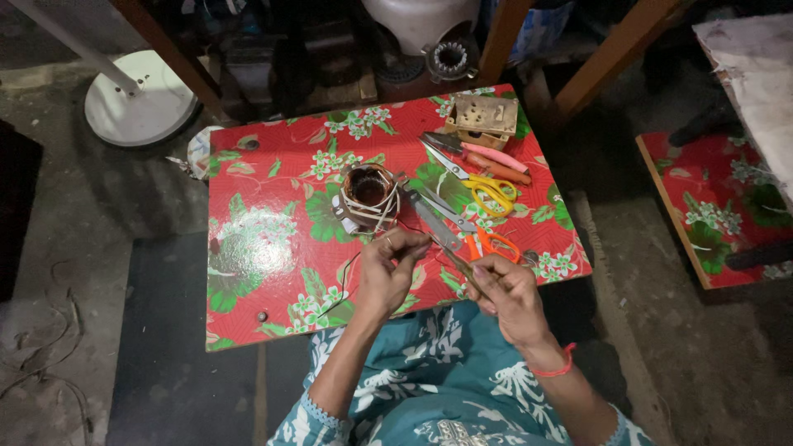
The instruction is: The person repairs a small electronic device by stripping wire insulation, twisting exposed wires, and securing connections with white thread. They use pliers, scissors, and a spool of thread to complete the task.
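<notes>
Head view: two hands work a thin wire over the red worktop [248, 272].

Left hand [388, 277] pinches the wire [413, 227] from the coil [368, 196]; right hand [504, 293] grips a tool [438, 231]. Trimming seems under way; it needs a steady hold.

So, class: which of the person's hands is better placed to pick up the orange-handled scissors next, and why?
Probably the right hand: it sits right beside the orange-handled scissors on the red floral table. The left hand is further off, pinching a thin wire near the wound coil.

Dim overall; soft light from above falls mainly on the red tabletop [248, 248]. Shadows swallow the floor beyond its edges. Detail is slightly soft, with wide-angle bending outward.
</notes>
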